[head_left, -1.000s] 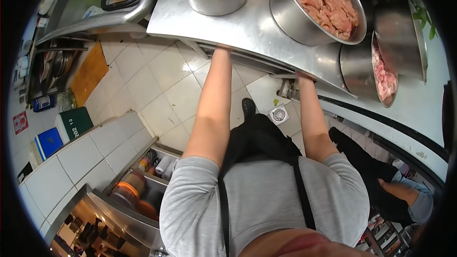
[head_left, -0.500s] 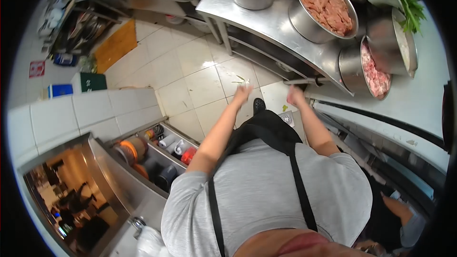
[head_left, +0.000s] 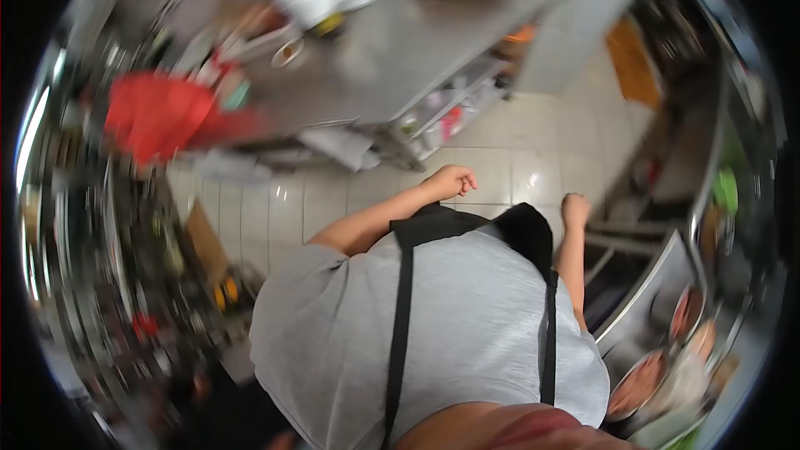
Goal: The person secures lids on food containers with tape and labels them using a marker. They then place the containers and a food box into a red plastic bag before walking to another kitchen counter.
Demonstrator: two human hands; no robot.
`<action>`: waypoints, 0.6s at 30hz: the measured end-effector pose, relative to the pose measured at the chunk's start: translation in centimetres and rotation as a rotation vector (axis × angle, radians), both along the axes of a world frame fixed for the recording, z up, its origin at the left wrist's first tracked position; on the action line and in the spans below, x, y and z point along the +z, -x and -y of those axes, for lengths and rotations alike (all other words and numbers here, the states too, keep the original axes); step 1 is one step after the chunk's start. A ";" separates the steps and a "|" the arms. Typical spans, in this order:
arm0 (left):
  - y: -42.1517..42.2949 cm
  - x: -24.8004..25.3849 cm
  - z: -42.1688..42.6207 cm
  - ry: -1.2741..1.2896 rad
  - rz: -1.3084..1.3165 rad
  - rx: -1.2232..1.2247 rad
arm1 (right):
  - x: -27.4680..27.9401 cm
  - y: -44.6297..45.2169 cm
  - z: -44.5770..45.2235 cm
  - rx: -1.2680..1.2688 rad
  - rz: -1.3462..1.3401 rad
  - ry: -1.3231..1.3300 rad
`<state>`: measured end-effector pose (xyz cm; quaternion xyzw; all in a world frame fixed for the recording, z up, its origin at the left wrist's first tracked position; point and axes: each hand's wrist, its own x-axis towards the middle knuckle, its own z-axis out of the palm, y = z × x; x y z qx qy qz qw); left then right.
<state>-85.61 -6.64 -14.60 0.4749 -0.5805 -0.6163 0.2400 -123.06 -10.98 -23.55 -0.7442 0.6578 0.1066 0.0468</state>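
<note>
My left hand (head_left: 451,183) hangs in front of my black apron (head_left: 525,229), over the tiled floor. Its fingers are loosely bent with gaps between them, and nothing shows in it. Farther right, my right hand (head_left: 575,210) is curled into a fist near the end of a steel table, with no object visible in it. Neither hand touches anything that I can see. Nearest the left hand is the low shelf (head_left: 454,108) of a steel counter, holding blurred packets.
The steel counter (head_left: 367,75) ahead bears a small dish (head_left: 287,52) and a red bag-like thing (head_left: 158,112). At lower right, pots of meat (head_left: 637,387) stand on the steel table. Blurred shelving lines the left. A brown board (head_left: 633,62) leans far right. Dark clothing shows at lower left.
My view has swung round to the right: the meat pots went from upper right to lower right, and the steel counter came in ahead. Both hands still appear empty.
</note>
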 end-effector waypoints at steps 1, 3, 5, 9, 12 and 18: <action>-1.6 2.8 -1.4 0.013 -0.007 0.113 | 1.0 -1.2 1.5 -0.094 0.515 0.290; -5.4 7.4 -3.4 0.412 0.323 0.135 | 4.3 -5.0 5.6 -0.247 0.869 0.232; -9.9 8.7 -5.7 0.475 0.274 0.346 | 9.2 -11.0 7.8 -0.126 0.882 0.285; -20.2 12.0 -9.6 0.606 0.301 0.737 | 15.3 -24.6 8.8 0.076 1.075 0.349; -29.4 14.8 -12.0 0.720 0.373 1.048 | 19.1 -35.0 6.8 0.252 1.134 0.299; -45.1 21.3 -16.5 1.025 0.066 1.382 | 22.6 -53.0 4.1 0.446 1.274 0.130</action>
